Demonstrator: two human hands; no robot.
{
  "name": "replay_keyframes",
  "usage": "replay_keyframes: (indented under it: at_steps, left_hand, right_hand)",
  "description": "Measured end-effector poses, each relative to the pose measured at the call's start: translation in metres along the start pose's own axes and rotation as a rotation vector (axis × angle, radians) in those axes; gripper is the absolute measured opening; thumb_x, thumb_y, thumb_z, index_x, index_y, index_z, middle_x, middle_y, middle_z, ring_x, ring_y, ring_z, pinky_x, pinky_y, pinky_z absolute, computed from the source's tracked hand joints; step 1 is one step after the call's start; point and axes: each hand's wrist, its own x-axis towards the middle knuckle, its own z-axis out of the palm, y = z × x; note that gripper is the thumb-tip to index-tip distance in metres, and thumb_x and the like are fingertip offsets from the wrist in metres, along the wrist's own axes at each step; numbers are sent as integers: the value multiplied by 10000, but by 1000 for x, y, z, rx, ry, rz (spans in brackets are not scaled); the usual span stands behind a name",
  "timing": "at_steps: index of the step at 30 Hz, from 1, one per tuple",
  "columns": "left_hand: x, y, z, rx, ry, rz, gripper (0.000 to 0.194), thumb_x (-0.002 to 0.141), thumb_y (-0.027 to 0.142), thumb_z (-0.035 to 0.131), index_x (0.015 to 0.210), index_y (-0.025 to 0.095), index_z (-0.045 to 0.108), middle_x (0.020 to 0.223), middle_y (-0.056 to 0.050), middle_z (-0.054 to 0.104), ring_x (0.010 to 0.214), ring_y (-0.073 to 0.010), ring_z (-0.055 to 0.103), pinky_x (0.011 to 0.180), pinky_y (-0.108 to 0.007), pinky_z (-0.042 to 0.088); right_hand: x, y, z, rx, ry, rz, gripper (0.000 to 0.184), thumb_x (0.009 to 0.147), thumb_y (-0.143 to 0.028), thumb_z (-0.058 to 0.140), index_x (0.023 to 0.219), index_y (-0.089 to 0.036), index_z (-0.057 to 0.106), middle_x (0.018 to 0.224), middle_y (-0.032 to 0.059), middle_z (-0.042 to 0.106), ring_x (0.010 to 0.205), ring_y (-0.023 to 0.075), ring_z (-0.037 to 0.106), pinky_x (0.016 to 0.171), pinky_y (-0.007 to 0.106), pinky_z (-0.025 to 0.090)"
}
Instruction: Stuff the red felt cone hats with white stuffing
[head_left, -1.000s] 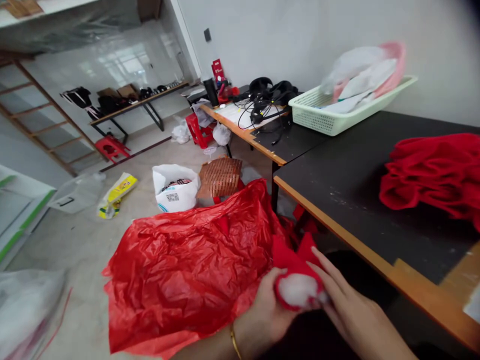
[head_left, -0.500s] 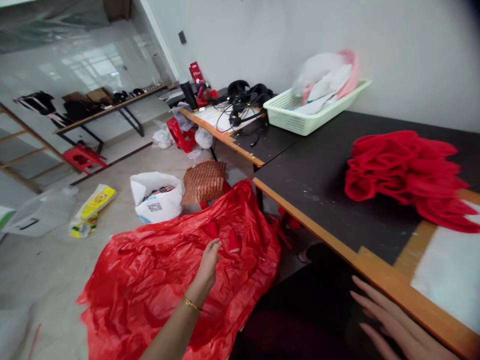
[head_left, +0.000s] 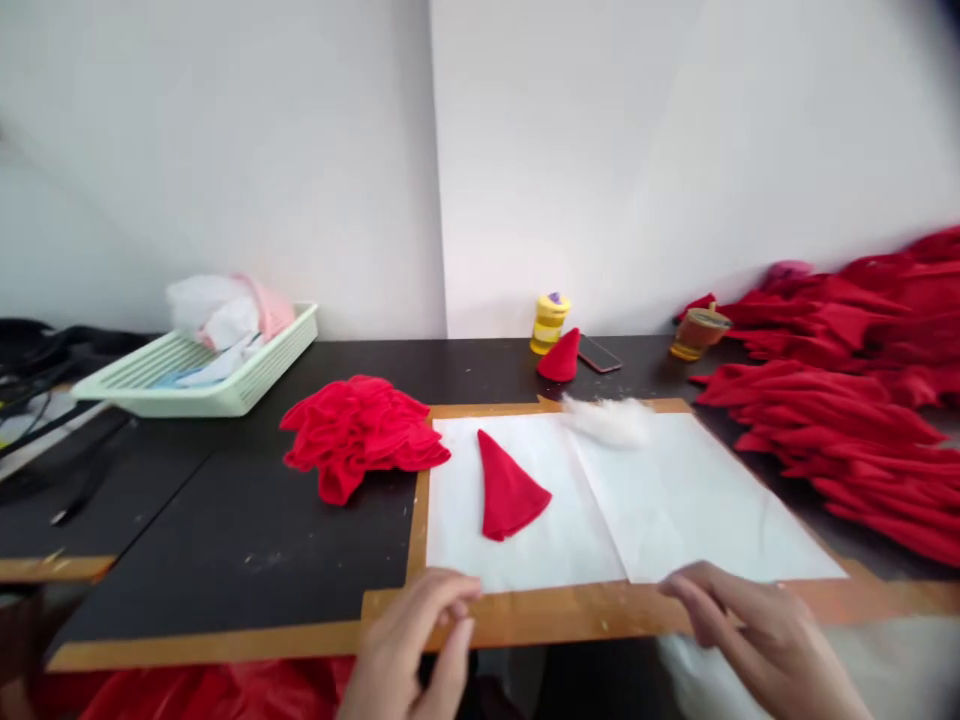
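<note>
My left hand [head_left: 420,640] is over the table's front edge, fingers curved and thumb apart, with nothing in it. Farther right, my right hand [head_left: 742,625] is also empty, its fingers bent and held a little off the thumb. Between and beyond them, a flat red felt cone [head_left: 510,490] lies on the white paper [head_left: 697,510] taped to the table. A tuft of white stuffing [head_left: 611,420] rests at the paper's back edge. Behind it stands a red cone [head_left: 560,358], upright. Neither hand touches these pieces.
A ruffled pile of red felt [head_left: 360,430] sits left of the paper; heaped red felt pieces [head_left: 847,430] fill the right. At the back are a yellow-lidded jar [head_left: 550,325], a phone [head_left: 600,354] and an amber jar [head_left: 697,333]. A pale green basket [head_left: 247,385] stands left.
The white-stuffed red piece left my hands and lay on the red plastic sheet half a second ago. My view has since swung right to the table, both hands now at its front edge.
</note>
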Motion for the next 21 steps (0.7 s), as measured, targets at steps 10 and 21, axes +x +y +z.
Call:
replay_keyframes:
  at_steps: [10,21]
  left_hand:
    - [127,-19,79,779,-427,131,328,844,88,468,1092,137,677,1175,-140,639,1146,-326,590,1004,-499,509]
    - [148,-46,63,712,-276,318,316,997,202,389,1026,217,703,985,-45,711,934,-210,678,788,-305,510]
  right_hand:
    - [72,69,-1,-3,10,87,296,1046,-386,462,958,-227,696,918,55,735,802,193,684,687,291,564]
    - [188,125,34,-157,-81,-89,223,768,-117,687,979,-188,701,1025,108,743,1049,278,653,1090,497,416]
